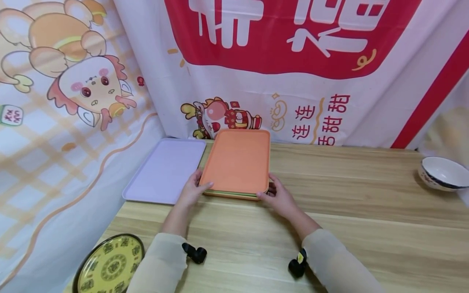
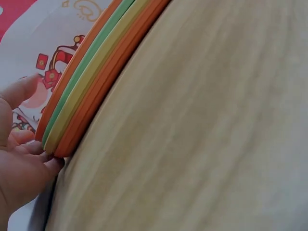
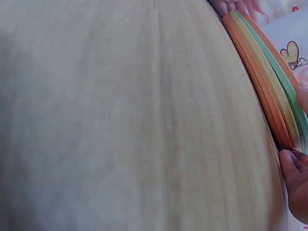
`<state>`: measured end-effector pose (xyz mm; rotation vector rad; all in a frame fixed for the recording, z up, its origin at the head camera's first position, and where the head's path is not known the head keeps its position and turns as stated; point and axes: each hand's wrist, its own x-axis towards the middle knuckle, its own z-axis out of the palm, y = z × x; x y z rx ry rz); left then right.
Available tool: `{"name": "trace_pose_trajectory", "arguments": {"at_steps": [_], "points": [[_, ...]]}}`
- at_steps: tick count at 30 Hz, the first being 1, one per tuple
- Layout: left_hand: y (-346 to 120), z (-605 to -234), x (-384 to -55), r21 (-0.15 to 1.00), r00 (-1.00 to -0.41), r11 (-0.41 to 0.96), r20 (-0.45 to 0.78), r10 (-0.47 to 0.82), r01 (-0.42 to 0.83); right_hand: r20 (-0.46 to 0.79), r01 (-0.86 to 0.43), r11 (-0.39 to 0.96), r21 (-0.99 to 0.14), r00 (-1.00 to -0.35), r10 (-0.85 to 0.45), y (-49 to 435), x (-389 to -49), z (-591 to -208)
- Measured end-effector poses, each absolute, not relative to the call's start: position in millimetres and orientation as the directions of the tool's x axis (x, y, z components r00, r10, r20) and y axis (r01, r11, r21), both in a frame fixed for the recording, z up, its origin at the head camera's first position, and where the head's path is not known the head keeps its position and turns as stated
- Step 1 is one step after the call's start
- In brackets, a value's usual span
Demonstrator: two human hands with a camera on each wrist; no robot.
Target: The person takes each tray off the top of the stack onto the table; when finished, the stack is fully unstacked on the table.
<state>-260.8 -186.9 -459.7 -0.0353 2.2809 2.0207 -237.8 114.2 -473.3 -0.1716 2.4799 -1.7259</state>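
Observation:
Between both hands lies a stack of rectangular trays (image 1: 238,162), orange on top, with green, yellow and orange edges below in the left wrist view. My left hand (image 1: 191,189) holds the stack's near left corner, its thumb by the top rim and fingertips low against the side (image 2: 53,156). At the near right corner, my right hand (image 1: 280,197) grips the stack, thumb at the front rim and fingers around the side. In the right wrist view the right hand (image 3: 296,178) is partly cut off by the frame edge.
A lilac tray (image 1: 166,171) lies left of the stack, close to my left hand. A yellow patterned plate (image 1: 113,264) with a dark rim sits at the near left. At the far right stands a white bowl (image 1: 444,174). A printed cloth (image 1: 227,89) hangs behind the wooden table (image 1: 348,179).

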Motion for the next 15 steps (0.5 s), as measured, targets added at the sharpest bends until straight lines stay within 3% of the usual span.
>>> {"name": "trace_pose_trajectory", "arguments": {"at_steps": [15], "points": [[-201,-480,-258,0.994,-0.995,0.066,-0.087,0.053,-0.084,-0.040,-0.025,0.412,-0.911,-0.988,-0.148,113,-239,-469]]}}
